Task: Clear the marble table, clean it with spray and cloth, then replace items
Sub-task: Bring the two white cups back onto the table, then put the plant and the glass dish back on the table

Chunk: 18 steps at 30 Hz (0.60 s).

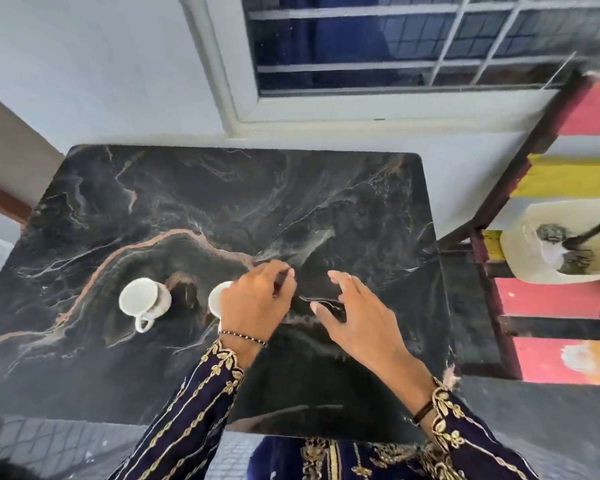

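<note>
The black marble table (222, 202) with orange and white veins fills the view. A white teacup (142, 299) stands at its left, handle toward me. A second white cup (217, 299) beside it is mostly hidden by my left hand (257, 306), whose fingertips are drawn together just past the cup; whether they pinch anything is unclear. My right hand (357, 313) hovers with its fingers spread over the table's middle right. Between the two hands a thin silvery thing, perhaps a spoon (314, 299), lies on the marble.
The table's far edge stands against a grey wall under a barred window (395, 46). To the right stands a dark-framed seat with red and yellow stripes (568, 303), bearing a cream cushion with a printed picture (561, 240). Tiled floor shows below.
</note>
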### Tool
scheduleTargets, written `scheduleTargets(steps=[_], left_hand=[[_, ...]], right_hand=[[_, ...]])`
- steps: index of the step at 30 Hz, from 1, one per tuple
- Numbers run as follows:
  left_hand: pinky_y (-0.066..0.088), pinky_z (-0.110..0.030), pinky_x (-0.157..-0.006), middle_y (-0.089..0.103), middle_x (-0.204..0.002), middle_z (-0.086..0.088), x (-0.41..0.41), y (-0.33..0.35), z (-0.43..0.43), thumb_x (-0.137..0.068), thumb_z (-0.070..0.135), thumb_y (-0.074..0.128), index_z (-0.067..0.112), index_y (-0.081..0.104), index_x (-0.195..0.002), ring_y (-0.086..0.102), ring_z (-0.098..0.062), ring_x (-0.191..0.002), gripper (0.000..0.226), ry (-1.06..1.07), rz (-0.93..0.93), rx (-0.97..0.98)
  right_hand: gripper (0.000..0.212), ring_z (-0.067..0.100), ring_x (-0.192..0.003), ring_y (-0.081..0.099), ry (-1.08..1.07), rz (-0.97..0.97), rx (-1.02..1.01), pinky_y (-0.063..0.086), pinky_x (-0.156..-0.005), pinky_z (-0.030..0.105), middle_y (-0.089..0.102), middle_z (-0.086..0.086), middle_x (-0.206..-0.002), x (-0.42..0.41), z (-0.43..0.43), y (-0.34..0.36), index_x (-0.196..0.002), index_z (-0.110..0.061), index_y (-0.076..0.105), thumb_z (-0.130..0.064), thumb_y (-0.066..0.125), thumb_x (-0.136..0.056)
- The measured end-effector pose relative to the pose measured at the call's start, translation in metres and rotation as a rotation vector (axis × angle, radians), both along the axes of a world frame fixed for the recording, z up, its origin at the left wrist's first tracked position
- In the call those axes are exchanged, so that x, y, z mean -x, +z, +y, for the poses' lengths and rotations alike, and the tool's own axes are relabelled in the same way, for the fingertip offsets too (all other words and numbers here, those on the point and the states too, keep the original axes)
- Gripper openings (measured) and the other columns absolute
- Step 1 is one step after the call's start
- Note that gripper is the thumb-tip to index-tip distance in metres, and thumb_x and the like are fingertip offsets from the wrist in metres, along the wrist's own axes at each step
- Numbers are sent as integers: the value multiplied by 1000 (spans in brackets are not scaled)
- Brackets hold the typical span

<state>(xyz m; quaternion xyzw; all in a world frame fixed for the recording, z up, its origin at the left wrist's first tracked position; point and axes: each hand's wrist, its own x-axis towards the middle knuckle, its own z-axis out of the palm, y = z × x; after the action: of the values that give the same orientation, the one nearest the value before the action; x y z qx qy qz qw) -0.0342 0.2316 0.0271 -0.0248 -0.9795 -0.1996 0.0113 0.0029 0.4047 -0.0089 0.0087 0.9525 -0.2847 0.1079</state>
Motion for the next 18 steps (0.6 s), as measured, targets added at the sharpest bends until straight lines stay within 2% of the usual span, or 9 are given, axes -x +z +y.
scheduleTargets(steps=[6,10,14,16,18], left_hand=[[55,-33,-70,73,-93,12,-12,-15,153,-92,47,48,34,64,-100,70,-21,-87,22,-116,-51,34],[54,-31,-68,73,-93,13,-20,-38,284,-92,48,47,35,63,-99,70,-19,-84,22,-258,-123,42],[56,-34,-67,72,-94,12,-23,-68,402,-93,47,45,32,63,-100,70,-19,-84,25,-426,-209,32],[56,-36,-68,71,-98,8,-23,-88,463,-93,43,45,29,62,-101,70,-23,-88,24,-532,-241,41],[55,-38,-72,68,-107,4,-24,-109,519,-94,38,45,26,61,-108,68,-27,-95,25,-654,-281,48]], right_hand=[[55,7,-123,59,-134,16,80,53,-95,39,53,-16,-145,-23,142,-11,-147,-31,43,-56,54,-99],[49,10,-107,67,-281,9,147,55,-86,33,63,-9,-137,-43,270,-32,-142,-24,53,-45,63,-98],[43,19,-99,73,-402,-25,129,50,-80,28,70,0,-127,-64,387,-68,-135,-15,58,-34,68,-97],[41,25,-97,74,-483,-48,96,52,-79,30,73,5,-122,-74,446,-94,-131,-11,61,-28,72,-95],[40,31,-100,73,-569,-89,58,58,-83,41,73,10,-121,-85,498,-121,-129,-9,63,-24,74,-94]])
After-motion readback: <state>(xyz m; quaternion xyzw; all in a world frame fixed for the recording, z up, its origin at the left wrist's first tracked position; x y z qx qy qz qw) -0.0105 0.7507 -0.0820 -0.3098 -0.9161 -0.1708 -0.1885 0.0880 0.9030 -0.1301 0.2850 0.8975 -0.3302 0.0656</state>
